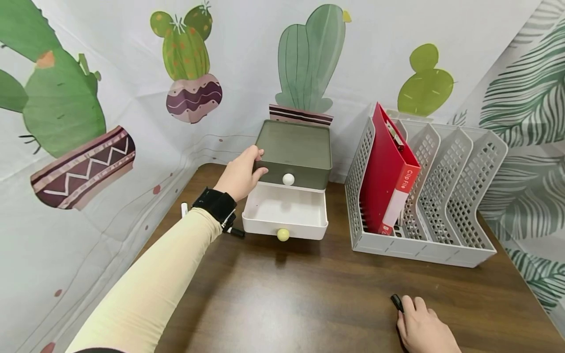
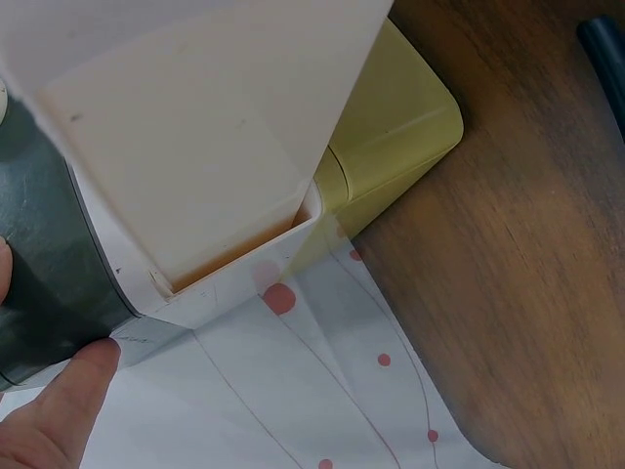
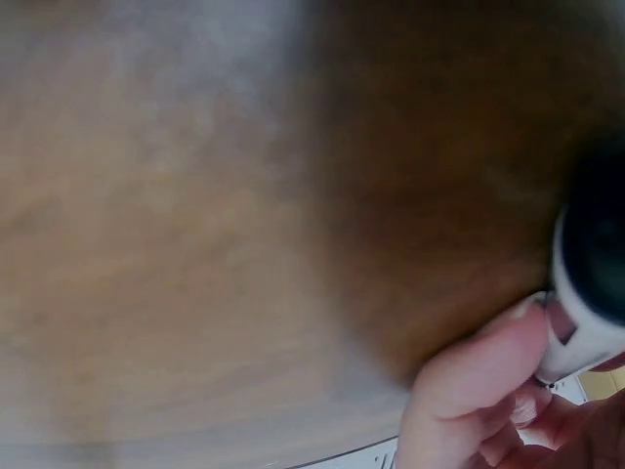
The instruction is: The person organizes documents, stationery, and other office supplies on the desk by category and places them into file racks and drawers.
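Observation:
A small desktop drawer box [image 1: 293, 144] with a dark green top stands at the back middle. Its white lower drawer [image 1: 287, 208], with a yellow knob [image 1: 283, 235], is pulled out and shows a bare inside. My left hand [image 1: 242, 171] holds the green part at its front left corner, just left of the white knob [image 1: 288, 179]. In the left wrist view a fingertip [image 2: 98, 357] presses the green corner beside the open drawer. At the front right, my right hand [image 1: 424, 323] grips a marker with a black cap [image 1: 397, 302]; the palm hides most of its barrel.
A grey file rack [image 1: 423, 247] with a red clip file [image 1: 388, 176] stands at the right back. Left of the drawer box lie a black-ended marker [image 1: 236, 232] and a white-ended one [image 1: 184, 209], partly behind my left arm. A cactus-print cloth [image 1: 247, 59] hangs behind the brown table [image 1: 300, 299].

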Tool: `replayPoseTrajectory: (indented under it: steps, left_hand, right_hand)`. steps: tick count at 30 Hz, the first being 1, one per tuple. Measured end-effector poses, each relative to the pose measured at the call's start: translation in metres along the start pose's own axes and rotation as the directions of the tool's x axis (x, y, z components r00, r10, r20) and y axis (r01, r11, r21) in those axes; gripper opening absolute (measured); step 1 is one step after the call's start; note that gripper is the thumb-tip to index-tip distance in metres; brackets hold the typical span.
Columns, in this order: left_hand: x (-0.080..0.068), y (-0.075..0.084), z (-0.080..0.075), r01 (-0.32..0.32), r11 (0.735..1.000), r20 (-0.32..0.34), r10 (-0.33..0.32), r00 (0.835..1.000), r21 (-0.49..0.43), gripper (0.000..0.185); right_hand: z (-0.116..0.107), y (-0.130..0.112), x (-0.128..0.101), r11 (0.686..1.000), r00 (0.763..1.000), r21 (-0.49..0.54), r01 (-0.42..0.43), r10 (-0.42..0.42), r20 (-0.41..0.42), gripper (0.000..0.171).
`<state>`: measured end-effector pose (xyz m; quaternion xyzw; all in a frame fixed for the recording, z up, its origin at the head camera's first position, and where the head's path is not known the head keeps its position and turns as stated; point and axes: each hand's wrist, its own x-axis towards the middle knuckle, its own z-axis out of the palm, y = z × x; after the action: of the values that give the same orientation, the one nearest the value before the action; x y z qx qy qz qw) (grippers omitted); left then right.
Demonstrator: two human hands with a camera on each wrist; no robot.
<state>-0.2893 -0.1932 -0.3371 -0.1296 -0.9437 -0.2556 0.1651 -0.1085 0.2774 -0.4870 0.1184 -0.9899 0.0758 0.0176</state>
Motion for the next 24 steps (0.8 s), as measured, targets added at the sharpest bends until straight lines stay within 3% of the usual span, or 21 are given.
replayPoseTrajectory:
  steps: [9, 13, 15, 17, 20, 22, 24]
  left_hand:
    - [0.001, -0.001, 0.001, -0.003, 1.000, -0.008, 0.003, 1.000, 0.005, 0.026]
    - [0.001, -0.001, 0.002, -0.014, 1.000, -0.012, 0.014, 1.000, 0.005, 0.026]
    - [0.001, 0.000, 0.002, -0.017, 1.000, -0.011, 0.017, 1.000, 0.003, 0.026]
    - [0.001, 0.001, 0.002, -0.014, 1.000, -0.010, 0.014, 1.000, 0.001, 0.026]
    - [0.000, 0.002, 0.001, 0.002, 1.000, -0.007, -0.002, 1.000, -0.003, 0.026]
    - [-0.001, 0.001, 0.000, 0.009, 1.000, -0.005, -0.009, 1.000, -0.003, 0.026]
    - [-0.002, 0.001, 0.000, 0.011, 1.000, -0.004, -0.011, 1.000, -0.004, 0.026]
  right_hand:
    - [0.005, 0.004, 0.000, 1.000, 0.997, 0.010, 0.027, -0.026, -0.072, 0.023]
    - [-0.002, 0.001, 0.002, 0.999, 0.996, 0.024, 0.031, -0.028, -0.089, 0.021]
    - [-0.005, -0.003, 0.006, 0.998, 0.989, 0.018, 0.061, -0.058, -0.136, 0.022]
    - [-0.009, -0.009, 0.013, 0.992, 0.967, 0.005, 0.130, -0.125, -0.223, 0.023]
    - [-0.018, -0.030, 0.030, 0.972, 0.908, -0.018, 0.234, -0.225, -0.354, 0.023]
    - [-0.028, -0.050, 0.045, 0.958, 0.879, -0.011, 0.287, -0.268, -0.395, 0.021]
    - [-0.039, -0.074, 0.059, 0.950, 0.870, 0.016, 0.313, -0.280, -0.404, 0.018]
